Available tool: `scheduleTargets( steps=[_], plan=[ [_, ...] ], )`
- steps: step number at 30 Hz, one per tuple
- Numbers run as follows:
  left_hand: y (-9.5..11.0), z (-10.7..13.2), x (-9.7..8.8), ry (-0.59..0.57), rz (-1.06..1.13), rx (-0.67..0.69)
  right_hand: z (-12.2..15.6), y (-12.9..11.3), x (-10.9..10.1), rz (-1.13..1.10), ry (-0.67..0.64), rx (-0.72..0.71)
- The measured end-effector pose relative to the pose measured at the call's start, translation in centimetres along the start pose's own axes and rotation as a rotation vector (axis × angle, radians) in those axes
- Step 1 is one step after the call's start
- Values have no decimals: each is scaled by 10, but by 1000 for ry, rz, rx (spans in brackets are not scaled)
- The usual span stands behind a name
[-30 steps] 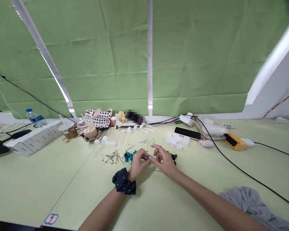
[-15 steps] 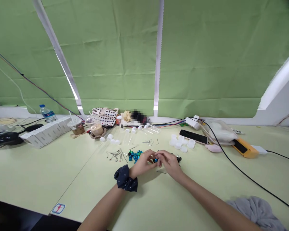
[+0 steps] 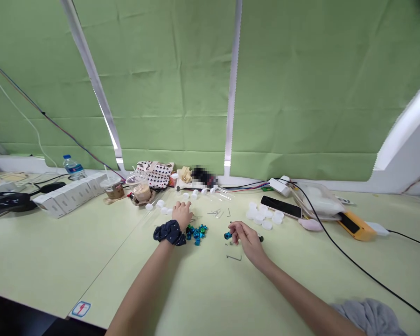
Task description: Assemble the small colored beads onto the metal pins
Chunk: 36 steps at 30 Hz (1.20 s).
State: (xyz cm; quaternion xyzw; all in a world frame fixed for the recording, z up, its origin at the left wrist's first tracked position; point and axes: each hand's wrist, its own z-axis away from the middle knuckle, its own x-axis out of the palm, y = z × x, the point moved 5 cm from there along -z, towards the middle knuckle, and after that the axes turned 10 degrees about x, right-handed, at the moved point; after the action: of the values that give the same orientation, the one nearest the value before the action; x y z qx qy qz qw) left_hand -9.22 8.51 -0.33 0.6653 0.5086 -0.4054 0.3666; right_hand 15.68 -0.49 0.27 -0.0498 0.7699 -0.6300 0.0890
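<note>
My right hand [image 3: 248, 239] is closed, its thumb and fingers pinching a small shiny blue metal part [image 3: 227, 236] just above the table. Dark small parts [image 3: 261, 238] show partly behind that hand. Below it lies an L-shaped hex key [image 3: 234, 257], with tiny dark bits [image 3: 228, 244] nearby. My left hand [image 3: 182, 213], a navy dotted scrunchie [image 3: 170, 232] at its wrist, reaches palm down over the thin metal pieces, its fingers apart. Most of those pieces are hidden under it. Beside that wrist sits a pile of blue and green metal parts [image 3: 197, 233].
Round white caps [image 3: 265, 214] lie near a black phone [image 3: 281, 206]. Several more L-shaped keys [image 3: 216, 213] are scattered centrally. Drink cups [image 3: 141, 190] and white boxes [image 3: 72, 193] stand left. A black cable [image 3: 331, 237] crosses the right side, past a yellow device [image 3: 357, 225].
My left hand has left my right hand and moved left and away to the thin metal pieces. My right hand stays in place with the blue part. The hex key is now fully visible.
</note>
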Motion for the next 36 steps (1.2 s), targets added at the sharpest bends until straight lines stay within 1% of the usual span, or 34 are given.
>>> scheduleTargets(
  steps=[3, 5, 6, 7, 10, 11, 12, 13, 14, 15, 17, 20, 21, 23, 25, 27, 30, 34, 36],
  plan=[
    [2, -2, -1, 47, 2, -20, 0, -1, -1, -7, 2, 7],
    [1, -4, -7, 86, 9, -33, -1, -3, -3, -3, 14, 1],
    [1, -4, -13, 130, 38, -33, -1, -5, -4, 1, 30, -8],
    [2, -4, -21, 192, 84, -28, -1, -7, -5, 5, 50, -18],
    [8, 3, -53, 506, 372, 42, -2, -7, -10, -7, 106, -25],
    [12, 7, -63, 583, 465, 66, -3, -6, -11, -20, 115, -14],
    [18, 11, -70, 624, 551, 91, -4, -3, -12, -39, 120, 1],
    [24, 15, -76, 639, 628, 107, -6, 0, -14, -63, 122, 18],
    [32, 20, -79, 624, 684, 122, -7, 3, -14, -91, 122, 34],
    [42, 25, -81, 583, 717, 141, -8, 6, -15, -125, 121, 46],
    [62, 34, -78, 444, 744, 199, -10, 8, -16, -210, 124, 51],
    [91, 48, -63, 217, 776, 305, -9, 2, -18, -354, 138, 4],
    [98, 51, -58, 165, 784, 320, -8, -3, -18, -395, 139, -22],
    [109, 57, -51, 106, 797, 336, -6, -11, -17, -451, 125, -64],
    [118, 59, -48, 83, 816, 355, -3, -17, -14, -473, 95, -82],
    [123, 60, -49, 81, 845, 370, -2, -18, -9, -471, 42, -63],
    [128, 62, -52, 101, 863, 372, 0, -12, 1, -437, -49, 8],
    [134, 65, -52, 113, 875, 392, 3, -2, 10, -330, -99, 116],
    [136, 66, -51, 105, 887, 399, 4, 1, 15, -302, -154, 197]
  ],
)
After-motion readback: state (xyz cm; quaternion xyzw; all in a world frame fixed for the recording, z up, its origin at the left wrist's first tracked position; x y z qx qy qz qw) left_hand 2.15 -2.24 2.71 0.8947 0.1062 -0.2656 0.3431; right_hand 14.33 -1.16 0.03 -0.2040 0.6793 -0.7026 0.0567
